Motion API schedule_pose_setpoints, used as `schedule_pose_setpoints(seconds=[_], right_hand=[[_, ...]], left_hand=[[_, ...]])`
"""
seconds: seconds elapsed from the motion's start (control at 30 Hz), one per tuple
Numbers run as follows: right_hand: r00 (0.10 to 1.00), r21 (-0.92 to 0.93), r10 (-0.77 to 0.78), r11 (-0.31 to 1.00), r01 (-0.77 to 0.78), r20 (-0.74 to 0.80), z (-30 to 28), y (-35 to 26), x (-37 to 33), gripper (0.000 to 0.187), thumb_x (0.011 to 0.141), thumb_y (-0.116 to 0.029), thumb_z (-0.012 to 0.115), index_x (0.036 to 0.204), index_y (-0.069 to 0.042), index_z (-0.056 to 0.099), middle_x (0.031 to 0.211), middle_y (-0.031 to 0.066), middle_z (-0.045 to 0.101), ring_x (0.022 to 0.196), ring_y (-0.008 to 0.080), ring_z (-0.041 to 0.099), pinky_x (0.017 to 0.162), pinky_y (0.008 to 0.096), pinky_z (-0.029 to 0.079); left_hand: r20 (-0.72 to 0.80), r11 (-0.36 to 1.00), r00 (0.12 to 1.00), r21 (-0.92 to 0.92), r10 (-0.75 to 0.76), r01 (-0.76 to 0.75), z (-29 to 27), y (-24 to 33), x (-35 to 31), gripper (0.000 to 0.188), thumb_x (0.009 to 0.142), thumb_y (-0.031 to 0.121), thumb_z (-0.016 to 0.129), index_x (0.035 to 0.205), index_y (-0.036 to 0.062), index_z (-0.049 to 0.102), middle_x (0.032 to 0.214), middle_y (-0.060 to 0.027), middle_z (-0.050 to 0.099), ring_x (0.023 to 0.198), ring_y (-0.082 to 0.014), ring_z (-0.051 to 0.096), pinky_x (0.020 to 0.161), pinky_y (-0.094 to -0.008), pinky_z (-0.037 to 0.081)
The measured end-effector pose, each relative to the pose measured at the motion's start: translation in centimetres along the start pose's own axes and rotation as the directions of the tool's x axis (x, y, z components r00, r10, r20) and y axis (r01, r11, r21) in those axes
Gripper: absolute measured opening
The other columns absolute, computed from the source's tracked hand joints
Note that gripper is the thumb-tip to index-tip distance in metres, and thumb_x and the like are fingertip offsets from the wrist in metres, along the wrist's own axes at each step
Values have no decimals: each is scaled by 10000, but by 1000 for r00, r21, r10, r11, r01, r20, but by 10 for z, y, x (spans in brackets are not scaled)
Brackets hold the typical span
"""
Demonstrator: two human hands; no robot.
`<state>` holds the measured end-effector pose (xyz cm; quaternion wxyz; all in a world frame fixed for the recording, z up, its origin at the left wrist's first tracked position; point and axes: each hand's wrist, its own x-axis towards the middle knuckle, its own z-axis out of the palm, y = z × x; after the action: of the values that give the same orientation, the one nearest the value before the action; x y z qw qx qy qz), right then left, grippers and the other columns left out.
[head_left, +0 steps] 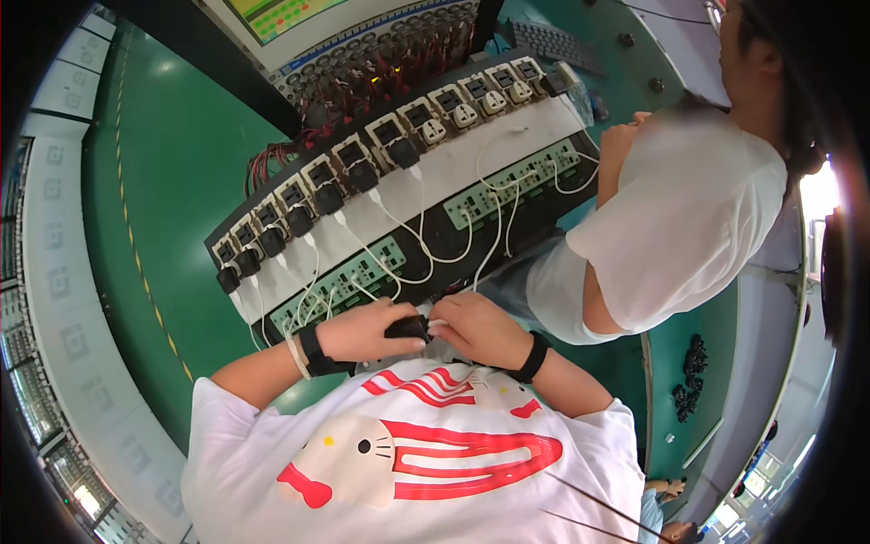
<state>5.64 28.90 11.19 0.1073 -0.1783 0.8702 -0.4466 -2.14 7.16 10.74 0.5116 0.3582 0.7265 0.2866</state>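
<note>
Close to my chest, my left hand [364, 332] is closed around a black power adapter [410, 328]. My right hand [485, 328] pinches a white cable plug [437, 324] against the adapter's right end; fingers partly hide where they meet. Just beyond my hands is a sloped test rack with a white panel [349, 238] and a curved row of sockets. Several black adapters [328, 197] sit in the sockets, with white cables [399, 224] running from them to two green circuit boards [340, 283], one left and one right.
A co-worker in a white shirt [675, 218] stands close on the right, arms bent by the rack's end. Behind the rack are a screen [281, 16], red wiring and a keyboard [555, 47]. Several black items [691, 376] lie on the surface at far right.
</note>
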Motion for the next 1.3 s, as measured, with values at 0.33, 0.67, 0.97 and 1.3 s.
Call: schedule_pose_setpoints(seconds=[0.33, 0.67, 0.97, 1.3], right_hand=[[949, -90, 7, 996, 23, 315, -9, -5, -3, 165, 826, -218, 597, 792, -60, 563, 691, 96, 569, 707, 289, 566, 657, 394, 416], [976, -112, -112, 985, 134, 188, -8, -2, -5, 141, 781, -192, 656, 809, -88, 564, 690, 34, 541, 683, 210, 533, 693, 332, 401], [974, -38, -203, 978, 207, 106, 2, -2, 18, 150, 760, -187, 671, 830, -87, 584, 683, 37, 521, 676, 208, 520, 669, 327, 390], [971, 24, -218, 976, 216, 100, 2, -1, 29, 163, 726, -141, 688, 843, -89, 587, 690, 51, 507, 674, 216, 510, 666, 324, 388]], left_hand=[[179, 995, 984, -97, 14, 3, 3, -1, -3, 375, 885, 321, 551, 1197, 133, 464, 1050, -207, 463, 868, -380, 571, 765, -409, 467], [-159, 979, 981, 151, -113, 137, 12, 30, -25, 338, 786, 236, 597, 1107, 169, 518, 1118, -187, 468, 745, -385, 615, 628, -413, 510], [-163, 976, 984, 193, -70, 102, -18, 25, -43, 391, 744, 187, 646, 1113, 186, 519, 1075, -203, 465, 690, -339, 621, 584, -418, 506], [-125, 981, 990, 173, -63, 84, -30, 23, -48, 406, 771, 323, 677, 1110, 163, 522, 1057, -203, 467, 657, -351, 606, 576, -430, 499]])
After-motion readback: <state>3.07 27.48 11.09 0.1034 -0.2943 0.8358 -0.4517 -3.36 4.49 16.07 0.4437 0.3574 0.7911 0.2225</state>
